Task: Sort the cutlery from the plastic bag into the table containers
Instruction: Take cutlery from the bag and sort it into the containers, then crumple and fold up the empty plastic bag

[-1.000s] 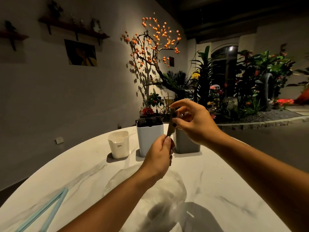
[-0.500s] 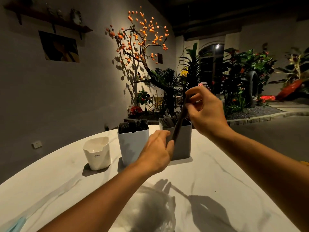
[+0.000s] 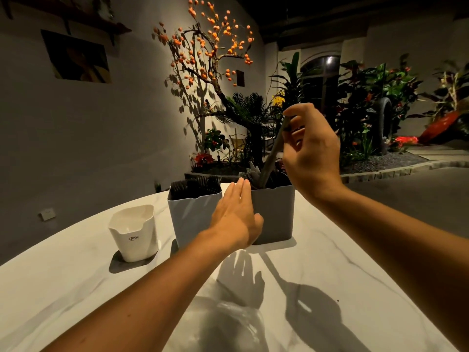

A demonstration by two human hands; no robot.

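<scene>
A white marble table (image 3: 330, 275) fills the lower frame, lit from above so that both arms throw hard shadows across it. Behind it, against a grey wall, stands a tree (image 3: 203, 59) hung with orange fruit, with a bed of dark plants (image 3: 368, 102) to its right.

Three containers stand in a row near the table's far edge. The grey tub (image 3: 275, 214) is on the right, the pale tub (image 3: 193, 219) sits just beside it in the middle, packed with dark cutlery (image 3: 194, 185), and a small white cup (image 3: 133, 233) (lettered on its front, too small to read with certainty) stands apart on the left.

The right hand (image 3: 311, 153) is raised over the grey tub, thumb and fingers pinching the top of a long dark utensil (image 3: 272, 153). The utensil slants down and to the left, its lower end already inside the grey tub among other pieces whose tips show above the rim; which kind of utensil it is cannot be told.

The left hand (image 3: 237, 217) is released and flat, fingers straight and together, lying in front of the seam between the pale and grey tubs, fingertips level with the grey tub's rim; whether it touches either tub cannot be told.

A crumpled clear bag (image 3: 228, 326) lies on the table at the near edge, under the left forearm.
</scene>
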